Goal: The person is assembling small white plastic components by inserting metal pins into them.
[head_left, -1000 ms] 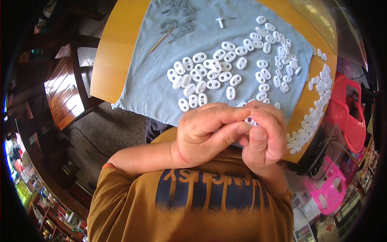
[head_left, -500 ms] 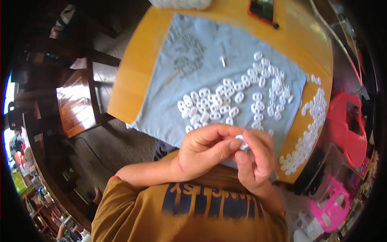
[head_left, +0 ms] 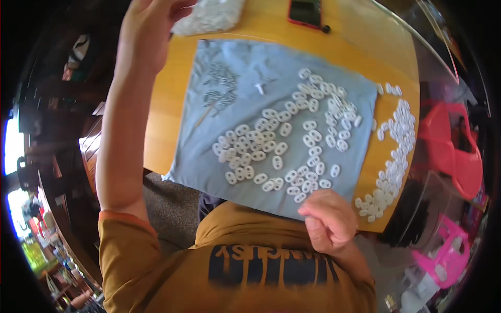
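White two-hole pieces (head_left: 258,156) lie loose on a blue cloth (head_left: 198,156); each is oval, with its two openings set side by side; the pieces form a broad group at the centre of the cloth, a band that runs from it toward the upper right, a dense heap near the right edge, and a further group close to the near edge. The cloth lies slightly creased on a yellow wooden table (head_left: 164,130); further white pieces (head_left: 386,193) lie in a long strip on the bare wood, along the right side of the table.

Left hand (head_left: 159,13): arm extended forward along the left side; the hand is cut by the upper edge of the view, its fingers at the left border of a clear bag (head_left: 216,18) of white contents; whether the fingers grasp the bag, touch it or are released, cannot be told.

Right hand (head_left: 331,219): positioned at the near edge of the cloth, just beside the nearest group of pieces; fingers curled inward, thumb drawn in toward them; the inside of the hand is hidden, so whether it grasps a piece cannot be told.

Upper left of the cloth: a pile of thin grey parts (head_left: 219,83), with a slender wooden stick (head_left: 205,117) at its lower end; to the right of the pile, a white T-shaped part (head_left: 260,88); beyond the cloth, a red-edged phone (head_left: 305,11) on the table.
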Tool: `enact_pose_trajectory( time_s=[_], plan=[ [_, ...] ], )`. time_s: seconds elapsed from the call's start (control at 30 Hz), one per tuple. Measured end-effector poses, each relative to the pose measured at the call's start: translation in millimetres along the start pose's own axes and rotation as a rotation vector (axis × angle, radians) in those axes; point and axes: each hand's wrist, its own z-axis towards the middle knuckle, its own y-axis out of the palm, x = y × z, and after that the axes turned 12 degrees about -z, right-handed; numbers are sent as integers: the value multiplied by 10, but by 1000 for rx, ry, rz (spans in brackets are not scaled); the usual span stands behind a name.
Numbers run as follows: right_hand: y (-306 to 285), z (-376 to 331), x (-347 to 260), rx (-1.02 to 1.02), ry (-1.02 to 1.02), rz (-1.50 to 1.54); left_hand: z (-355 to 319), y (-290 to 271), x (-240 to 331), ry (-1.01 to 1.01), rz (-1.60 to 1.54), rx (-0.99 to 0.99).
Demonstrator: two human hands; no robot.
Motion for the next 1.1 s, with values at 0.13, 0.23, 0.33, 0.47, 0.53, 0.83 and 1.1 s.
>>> enact_pose_trajectory(
  time_s=[0.13, 0.23, 0.33, 0.47, 0.53, 0.83, 1.1],
  plan=[
    [14, -155, 141, 31, 8, -38, -582, 84, -76, -101, 302, -250],
    [14, -236, 212, 14, 42, -30, -1082, 229, -269, -105, 533, -431],
    [38, -233, 261, 24, 42, -12, -1284, 514, -347, 50, 692, -697],
    [36, -226, 245, -12, 50, 36, -1409, 732, -471, 162, 735, -854],
    [45, -228, 245, 2, 73, 52, -1397, 832, -550, 236, 770, -912],
    [6, -212, 284, -12, 92, 103, -1297, 1052, -735, 240, 1003, -1094],
    [15, -201, 298, -1, 86, 114, -1165, 1164, -706, 149, 1006, -1192]
  ],
)
